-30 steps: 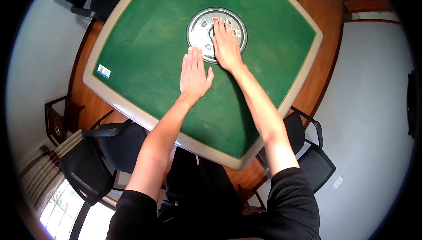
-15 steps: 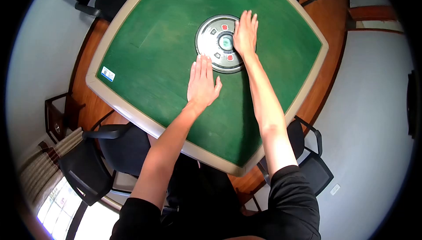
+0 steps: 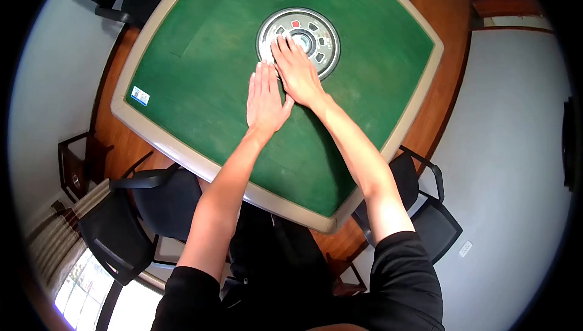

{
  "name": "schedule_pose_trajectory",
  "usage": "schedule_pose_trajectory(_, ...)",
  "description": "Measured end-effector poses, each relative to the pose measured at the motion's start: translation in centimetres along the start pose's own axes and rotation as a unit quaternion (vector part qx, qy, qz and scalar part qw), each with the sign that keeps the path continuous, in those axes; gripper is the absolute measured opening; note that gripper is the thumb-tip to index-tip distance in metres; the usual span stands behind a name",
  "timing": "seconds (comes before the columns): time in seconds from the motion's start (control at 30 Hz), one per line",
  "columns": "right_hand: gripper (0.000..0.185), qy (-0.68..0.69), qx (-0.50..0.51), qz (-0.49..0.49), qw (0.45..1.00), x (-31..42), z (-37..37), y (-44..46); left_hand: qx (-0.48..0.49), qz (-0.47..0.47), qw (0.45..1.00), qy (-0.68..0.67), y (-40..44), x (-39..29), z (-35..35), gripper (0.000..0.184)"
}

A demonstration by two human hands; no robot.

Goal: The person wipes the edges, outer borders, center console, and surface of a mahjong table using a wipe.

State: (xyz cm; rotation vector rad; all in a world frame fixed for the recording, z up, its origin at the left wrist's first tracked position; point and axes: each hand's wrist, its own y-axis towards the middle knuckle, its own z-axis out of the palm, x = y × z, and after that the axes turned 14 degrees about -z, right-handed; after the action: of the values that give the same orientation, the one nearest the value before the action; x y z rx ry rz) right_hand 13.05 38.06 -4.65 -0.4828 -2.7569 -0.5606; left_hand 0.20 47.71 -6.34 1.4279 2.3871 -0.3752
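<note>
A round grey control panel with buttons sits in the middle of the green-topped mahjong table. Over the panel's lower left part lies my right hand, palm down and fingers stretched out, hiding some of the buttons. My left hand rests flat beside it on the green felt, its fingertips by the panel's lower left rim. The two hands are close together, the right thumb near the left hand. Neither holds anything. A red button shows near the panel's top.
A small white and blue sticker is on the felt at the left corner. A pale raised rim borders the table. Black chairs stand around it, with another chair at the lower right. A white wall rises on the right.
My right hand has moved from the panel's right side to its lower left, beside my left hand. The left hand stays flat near the rim. The whole view has shifted slightly.
</note>
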Motion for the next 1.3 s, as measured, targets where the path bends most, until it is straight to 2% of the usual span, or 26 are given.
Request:
schedule_pose_trajectory(0.13, 0.058, -0.017, 0.017, 0.048, 0.999, 0.9, -2.0, -5.4, -0.014, -0.005, 1.000, 0.001, -0.1, -0.1, 0.2, 0.091)
schedule_pose_trajectory(0.2, 0.059, -0.055, 0.004, 0.104, 0.993, 0.1, -2.6, -6.0, -0.020, -0.009, 1.000, 0.003, 0.0, -0.2, 0.4, 0.091)
schedule_pose_trajectory(0.47, 0.058, -0.146, -0.071, 0.182, 0.970, -12.3, -1.2, 1.5, 0.002, -0.011, 1.000, -0.003, 0.0, -0.1, 0.1, 0.089)
schedule_pose_trajectory(0.63, 0.059, -0.173, -0.074, 0.172, 0.967, -17.5, -0.2, 5.7, 0.024, -0.012, 1.000, 0.002, 0.2, -0.2, -0.4, 0.091)
schedule_pose_trajectory(0.83, 0.060, -0.153, -0.063, 0.161, 0.973, -13.5, -0.5, 3.4, 0.015, -0.019, 1.000, -0.004, 0.2, -0.2, -0.2, 0.091)
schedule_pose_trajectory(1.07, 0.061, -0.052, -0.007, 0.130, 0.990, 0.4, 0.3, -1.9, 0.004, -0.026, 1.000, 0.002, 0.1, -0.2, -0.2, 0.094)
schedule_pose_trajectory(1.1, 0.062, -0.017, 0.001, 0.113, 0.993, 1.7, 0.6, -1.9, 0.021, -0.041, 0.999, 0.011, -0.1, -0.2, -0.7, 0.095)
schedule_pose_trajectory(1.2, 0.062, 0.055, 0.006, 0.058, 0.997, 1.9, 1.2, 0.1, -0.006, -0.076, 0.996, 0.042, 0.0, 0.0, 0.3, 0.093)
schedule_pose_trajectory(1.23, 0.062, 0.090, 0.001, 0.022, 0.996, 1.6, 1.6, 1.4, -0.010, -0.073, 0.991, 0.115, 0.2, 0.0, 0.6, 0.089)
schedule_pose_trajectory(1.3, 0.062, 0.060, 0.019, -0.025, 0.998, 0.7, 2.2, 4.5, -0.010, -0.094, 0.993, 0.073, 0.3, 0.0, 0.5, 0.087)
